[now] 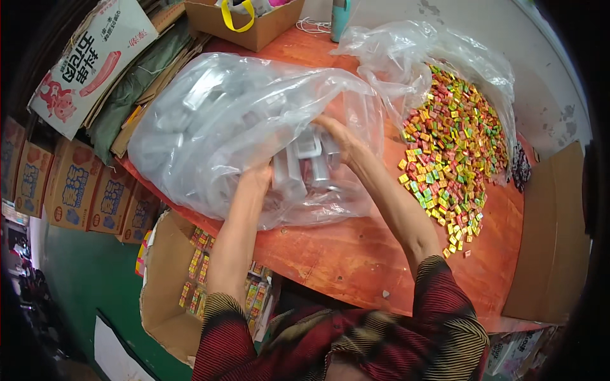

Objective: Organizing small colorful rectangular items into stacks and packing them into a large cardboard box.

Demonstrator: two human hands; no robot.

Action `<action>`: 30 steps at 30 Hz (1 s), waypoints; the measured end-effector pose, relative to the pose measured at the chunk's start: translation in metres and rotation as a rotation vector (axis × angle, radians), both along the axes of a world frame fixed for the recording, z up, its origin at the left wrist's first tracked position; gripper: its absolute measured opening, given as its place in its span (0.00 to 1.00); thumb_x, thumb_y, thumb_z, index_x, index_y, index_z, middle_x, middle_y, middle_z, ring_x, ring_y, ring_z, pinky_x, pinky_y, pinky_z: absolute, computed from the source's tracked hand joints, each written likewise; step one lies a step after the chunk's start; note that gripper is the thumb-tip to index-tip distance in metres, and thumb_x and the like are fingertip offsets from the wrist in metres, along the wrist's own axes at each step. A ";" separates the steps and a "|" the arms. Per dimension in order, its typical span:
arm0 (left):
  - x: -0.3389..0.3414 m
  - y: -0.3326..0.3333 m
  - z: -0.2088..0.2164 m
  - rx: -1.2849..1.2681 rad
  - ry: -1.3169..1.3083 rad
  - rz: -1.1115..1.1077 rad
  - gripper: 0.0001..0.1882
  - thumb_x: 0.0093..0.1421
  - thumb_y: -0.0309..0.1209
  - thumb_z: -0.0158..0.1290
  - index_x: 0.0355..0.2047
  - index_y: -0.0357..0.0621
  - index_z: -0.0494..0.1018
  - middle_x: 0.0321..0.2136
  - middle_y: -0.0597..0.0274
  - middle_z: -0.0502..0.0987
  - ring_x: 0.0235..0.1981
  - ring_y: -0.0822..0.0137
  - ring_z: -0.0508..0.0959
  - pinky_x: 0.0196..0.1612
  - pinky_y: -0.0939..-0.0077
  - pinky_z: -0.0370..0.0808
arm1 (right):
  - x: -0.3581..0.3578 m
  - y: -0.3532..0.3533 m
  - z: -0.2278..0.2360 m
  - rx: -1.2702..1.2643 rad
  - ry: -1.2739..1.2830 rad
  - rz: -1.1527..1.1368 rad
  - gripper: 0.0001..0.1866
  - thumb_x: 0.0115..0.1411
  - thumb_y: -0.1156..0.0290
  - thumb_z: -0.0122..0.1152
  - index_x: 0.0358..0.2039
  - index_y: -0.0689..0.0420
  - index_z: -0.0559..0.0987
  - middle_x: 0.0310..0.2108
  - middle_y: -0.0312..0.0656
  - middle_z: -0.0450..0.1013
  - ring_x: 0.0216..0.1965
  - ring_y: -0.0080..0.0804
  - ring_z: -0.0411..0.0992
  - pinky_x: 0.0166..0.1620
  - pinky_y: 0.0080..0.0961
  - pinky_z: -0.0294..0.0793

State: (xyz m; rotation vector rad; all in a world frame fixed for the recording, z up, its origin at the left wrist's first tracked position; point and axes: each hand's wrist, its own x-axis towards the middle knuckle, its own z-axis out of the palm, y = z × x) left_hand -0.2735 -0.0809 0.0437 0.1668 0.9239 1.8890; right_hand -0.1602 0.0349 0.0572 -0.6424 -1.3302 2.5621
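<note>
A large clear plastic bag [210, 140] full of clear plastic containers lies on the red table [356, 260], its mouth toward me. My left hand [264, 170] reaches into the mouth from the left, beside a clear container [289, 174]; its fingers are hidden by plastic and containers. On the other side of the opening, my right hand [333, 131] lies against the bag's film, its fingertips under or behind the plastic. Whether either hand grips anything cannot be made out. To the right, many small wrapped candies [451, 152] in yellow, red and green spill from another clear bag [406, 47].
Below the table's left edge stands an open cardboard box [162, 279] holding rows of colourful packs [257, 298]. Stacked cartons [76, 184] line the left side. A cardboard box [267, 32] and a teal bottle [340, 19] stand at the back. A cardboard panel [549, 241] borders the right.
</note>
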 end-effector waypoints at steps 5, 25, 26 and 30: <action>0.069 -0.021 0.016 -0.072 -0.027 -0.004 0.22 0.46 0.28 0.57 0.42 0.41 0.63 0.37 0.60 0.69 0.36 0.68 0.70 0.37 0.72 0.72 | 0.065 -0.017 0.027 0.035 -0.063 -0.042 0.29 0.45 0.60 0.58 0.46 0.59 0.64 0.42 0.42 0.66 0.42 0.31 0.65 0.46 0.31 0.65; 0.460 0.072 0.000 -0.160 0.337 -0.459 0.29 0.49 0.38 0.53 0.48 0.41 0.56 0.41 0.55 0.65 0.41 0.66 0.68 0.44 0.75 0.65 | 0.491 0.022 0.021 0.307 -0.360 -0.578 0.29 0.51 0.62 0.50 0.52 0.57 0.59 0.42 0.38 0.65 0.40 0.24 0.66 0.40 0.19 0.67; 0.492 0.083 -0.006 -0.138 0.379 -0.468 0.27 0.50 0.39 0.52 0.47 0.41 0.57 0.39 0.55 0.66 0.40 0.66 0.68 0.43 0.75 0.65 | 0.517 0.018 0.026 0.297 -0.406 -0.663 0.28 0.51 0.61 0.50 0.52 0.57 0.59 0.43 0.38 0.65 0.40 0.24 0.66 0.40 0.19 0.67; 0.527 0.111 -0.032 -0.080 0.728 -0.507 0.34 0.52 0.39 0.47 0.54 0.38 0.46 0.49 0.46 0.58 0.51 0.56 0.60 0.52 0.70 0.57 | 0.556 0.034 -0.009 0.344 -0.271 -0.641 0.29 0.53 0.59 0.50 0.53 0.56 0.58 0.46 0.38 0.62 0.45 0.26 0.63 0.44 0.23 0.64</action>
